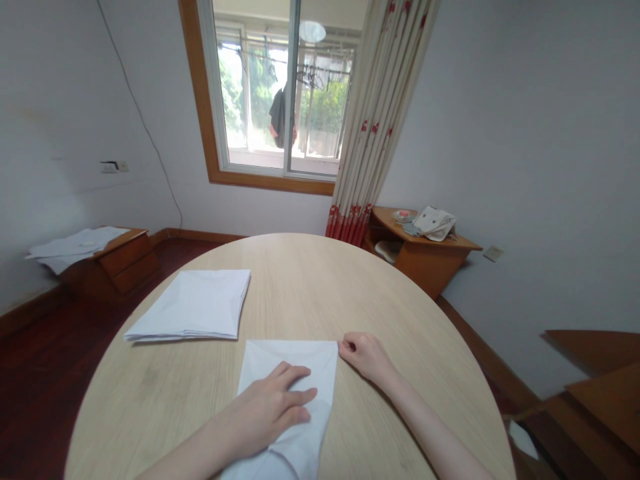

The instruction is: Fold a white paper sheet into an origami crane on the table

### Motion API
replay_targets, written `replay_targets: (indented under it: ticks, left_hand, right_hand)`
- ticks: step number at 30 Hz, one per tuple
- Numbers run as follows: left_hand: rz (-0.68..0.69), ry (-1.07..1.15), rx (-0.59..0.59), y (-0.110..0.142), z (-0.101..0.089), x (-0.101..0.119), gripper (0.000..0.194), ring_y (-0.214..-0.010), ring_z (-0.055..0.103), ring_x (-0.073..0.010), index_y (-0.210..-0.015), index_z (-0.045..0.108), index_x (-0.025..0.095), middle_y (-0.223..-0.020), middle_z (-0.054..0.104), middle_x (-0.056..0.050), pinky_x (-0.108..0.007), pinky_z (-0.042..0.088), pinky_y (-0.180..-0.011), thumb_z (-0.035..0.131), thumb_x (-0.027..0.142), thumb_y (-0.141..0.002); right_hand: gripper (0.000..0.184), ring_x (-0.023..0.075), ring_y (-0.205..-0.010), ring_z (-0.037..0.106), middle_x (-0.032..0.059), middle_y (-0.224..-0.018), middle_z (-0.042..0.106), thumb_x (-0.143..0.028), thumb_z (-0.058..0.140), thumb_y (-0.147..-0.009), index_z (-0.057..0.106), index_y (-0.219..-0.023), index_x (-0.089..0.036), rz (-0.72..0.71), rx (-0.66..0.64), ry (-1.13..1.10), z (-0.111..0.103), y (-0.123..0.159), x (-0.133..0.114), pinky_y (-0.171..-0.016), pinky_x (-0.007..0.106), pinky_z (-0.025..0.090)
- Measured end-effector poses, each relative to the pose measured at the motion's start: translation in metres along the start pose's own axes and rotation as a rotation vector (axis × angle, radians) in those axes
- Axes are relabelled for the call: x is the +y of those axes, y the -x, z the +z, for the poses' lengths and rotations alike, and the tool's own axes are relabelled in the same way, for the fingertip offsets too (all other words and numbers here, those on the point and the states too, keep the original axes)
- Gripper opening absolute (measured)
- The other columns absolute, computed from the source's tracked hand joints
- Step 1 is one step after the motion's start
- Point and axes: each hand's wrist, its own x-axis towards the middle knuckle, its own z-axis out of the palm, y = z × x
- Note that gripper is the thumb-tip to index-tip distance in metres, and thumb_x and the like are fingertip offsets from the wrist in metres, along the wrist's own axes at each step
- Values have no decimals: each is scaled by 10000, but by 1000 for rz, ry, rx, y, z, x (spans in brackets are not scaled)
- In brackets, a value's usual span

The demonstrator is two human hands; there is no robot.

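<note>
A folded sheet of white paper (315, 357) lies on the round wooden table (400, 333) close to me. My left hand (275, 403) rests flat on the sheet with its fingers spread. At the sheet's far right corner is my right hand (365, 353), its fingers curled into a pinch that touches the corner. Whether the corner is between those fingertips is hard to see. Further off to the left, a stack of folded white paper (195, 303) lies on the tabletop. The near end of the sheet is bent up in a curve and partly hidden by my left forearm.
A small wooden cabinet (130, 260) with white papers (80, 243) on top stands at the left wall. Beyond the table's right rim is a corner cabinet (425, 267) with a cloth bag (436, 222). A curtain (370, 127) hangs beside the window (285, 100).
</note>
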Motion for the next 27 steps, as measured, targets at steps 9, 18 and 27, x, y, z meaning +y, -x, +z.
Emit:
replay_targets:
  ticks: [9, 18, 27]
  left_hand:
    - [9, -38, -19, 0, -1, -2, 346, -1244, 437, -254, -1309, 556, 296, -1395, 476, -48, -419, 421, -1017, 476, 325, -974]
    - [80, -11, 52, 0, -2, -8, 334, -1237, 474, -241, -1299, 560, 322, -1378, 512, -32, -398, 410, -1032, 467, 353, -980]
    - [57, 5, 78, -1, -1, -12, 384, -1217, 522, -207, -1380, 467, 301, -1355, 548, -25, -338, 405, -1037, 408, 349, -1003]
  right_hand:
    - [305, 148, -560, 493, 5, -587, 560, -211, 446, -871, 464, -567, -199, -22, 64, -36, 8, 3, 0, -526, 246, 274]
    - [79, 182, -825, 571, 39, -868, 613, -225, 492, -917, 554, -874, -203, -328, 51, -318, -4, 22, -18, -732, 293, 465]
    - [222, 196, -936, 570, 54, -971, 637, -206, 422, -967, 642, -945, -219, -434, -34, -359, -2, 25, -21, -823, 327, 466]
